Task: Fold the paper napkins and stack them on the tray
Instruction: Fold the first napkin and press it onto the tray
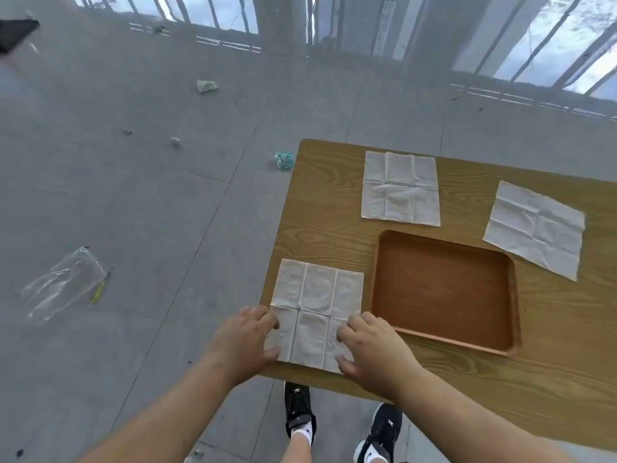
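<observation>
Swoosh-marked black shoe [382,432] below pinched near napkin [317,295]

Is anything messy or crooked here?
Yes. The right-hand napkin lies crooked on the table, turned at an angle to the tray beside it. The floor has litter on it: a clear plastic bag, a crumpled paper and a teal scrap near the table's corner.

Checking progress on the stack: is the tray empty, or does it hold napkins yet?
Empty. The tray shows only its bare floor; the near napkin, far napkin and right napkin lie spread on the table outside it.
</observation>
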Available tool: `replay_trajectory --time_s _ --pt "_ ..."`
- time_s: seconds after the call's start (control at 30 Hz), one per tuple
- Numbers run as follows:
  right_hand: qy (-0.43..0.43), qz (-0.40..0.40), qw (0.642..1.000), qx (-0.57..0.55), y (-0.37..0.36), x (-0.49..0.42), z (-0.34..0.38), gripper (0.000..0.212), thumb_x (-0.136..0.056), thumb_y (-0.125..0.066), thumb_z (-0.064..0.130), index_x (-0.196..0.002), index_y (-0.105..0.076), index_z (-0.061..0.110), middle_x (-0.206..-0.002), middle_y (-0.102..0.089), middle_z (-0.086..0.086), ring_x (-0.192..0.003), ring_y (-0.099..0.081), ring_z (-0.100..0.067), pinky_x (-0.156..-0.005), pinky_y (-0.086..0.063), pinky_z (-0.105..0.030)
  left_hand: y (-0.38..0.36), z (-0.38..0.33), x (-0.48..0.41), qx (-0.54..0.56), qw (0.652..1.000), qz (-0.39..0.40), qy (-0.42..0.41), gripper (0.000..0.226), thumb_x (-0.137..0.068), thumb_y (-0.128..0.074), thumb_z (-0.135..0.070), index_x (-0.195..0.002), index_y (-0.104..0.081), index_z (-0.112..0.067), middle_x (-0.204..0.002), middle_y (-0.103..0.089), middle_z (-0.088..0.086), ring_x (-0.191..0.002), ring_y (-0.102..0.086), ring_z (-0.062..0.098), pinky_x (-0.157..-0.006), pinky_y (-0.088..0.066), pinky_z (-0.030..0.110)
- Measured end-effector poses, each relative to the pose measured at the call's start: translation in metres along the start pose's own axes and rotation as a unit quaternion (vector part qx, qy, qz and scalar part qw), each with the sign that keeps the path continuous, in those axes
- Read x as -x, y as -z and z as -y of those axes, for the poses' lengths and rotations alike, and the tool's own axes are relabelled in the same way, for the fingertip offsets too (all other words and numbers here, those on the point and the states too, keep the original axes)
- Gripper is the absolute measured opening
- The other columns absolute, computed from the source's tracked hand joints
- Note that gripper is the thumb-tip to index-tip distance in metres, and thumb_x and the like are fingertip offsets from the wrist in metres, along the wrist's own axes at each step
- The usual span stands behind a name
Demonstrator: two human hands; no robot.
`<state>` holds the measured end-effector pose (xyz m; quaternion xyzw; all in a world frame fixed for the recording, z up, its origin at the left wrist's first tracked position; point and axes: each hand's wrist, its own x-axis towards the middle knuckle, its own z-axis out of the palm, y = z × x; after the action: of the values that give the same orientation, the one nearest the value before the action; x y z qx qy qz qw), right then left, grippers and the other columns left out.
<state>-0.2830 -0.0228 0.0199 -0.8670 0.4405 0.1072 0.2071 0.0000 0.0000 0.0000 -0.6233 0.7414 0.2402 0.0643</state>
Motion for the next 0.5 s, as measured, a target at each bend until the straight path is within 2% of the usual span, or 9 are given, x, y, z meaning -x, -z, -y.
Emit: replay_trajectory --time_s 0.13,0.3,0.4,0.5 --pt "0.050 0.036 0.998 0.009 -0.015 0.002 0.008 0.043 -0.090 -0.049 0.058 -0.114 -0.059 0.024 -0.110 -0.057 0.001 -0.105 -0.051 -0.023 -0.089 -0.046 -0.038 -0.010 -0.003 0.002 -0.027 0.997 0.012 -0.065 0.053 -0.082 -0.054 -0.070 -0.123 -0.055 -0.036 -0.128 -0.052 -0.015 -0.117 -0.047 0.010 -0.100 -0.043 0.027" --pt "0.050 0.040 0.998 0.021 -0.027 0.003 0.009 0.042 -0.087 -0.058 0.056 -0.112 -0.058 0.021 -0.109 -0.056 -0.002 -0.103 -0.050 -0.025 -0.087 -0.046 -0.040 -0.016 -0.003 0.003 -0.055 0.995 0.008 -0.081 0.059 -0.082 -0.055 -0.074 -0.126 -0.053 -0.034 -0.131 -0.048 -0.013 -0.121 -0.045 0.012 -0.105 -0.044 0.031" --pt "0.049 0.037 0.998 0.023 -0.032 0.003 0.009 0.035 -0.090 -0.058 0.048 -0.112 -0.058 0.021 -0.108 -0.056 -0.002 -0.103 -0.051 -0.026 -0.087 -0.046 -0.040 -0.017 -0.006 0.003 -0.057 0.995 0.011 -0.079 0.058 -0.083 -0.056 -0.073 -0.126 -0.052 -0.034 -0.131 -0.046 -0.012 -0.121 -0.044 0.012 -0.105 -0.043 0.032" --pt "0.046 0.022 0.998 0.025 -0.035 0.003 0.010 0.019 -0.090 -0.057 0.034 -0.104 -0.060 0.020 -0.101 -0.057 -0.003 -0.094 -0.053 -0.026 -0.079 -0.048 -0.039 -0.016 -0.007 0.002 -0.061 0.995 0.014 -0.074 0.056 -0.083 -0.056 -0.071 -0.126 -0.052 -0.034 -0.131 -0.046 -0.011 -0.120 -0.044 0.013 -0.104 -0.044 0.033"
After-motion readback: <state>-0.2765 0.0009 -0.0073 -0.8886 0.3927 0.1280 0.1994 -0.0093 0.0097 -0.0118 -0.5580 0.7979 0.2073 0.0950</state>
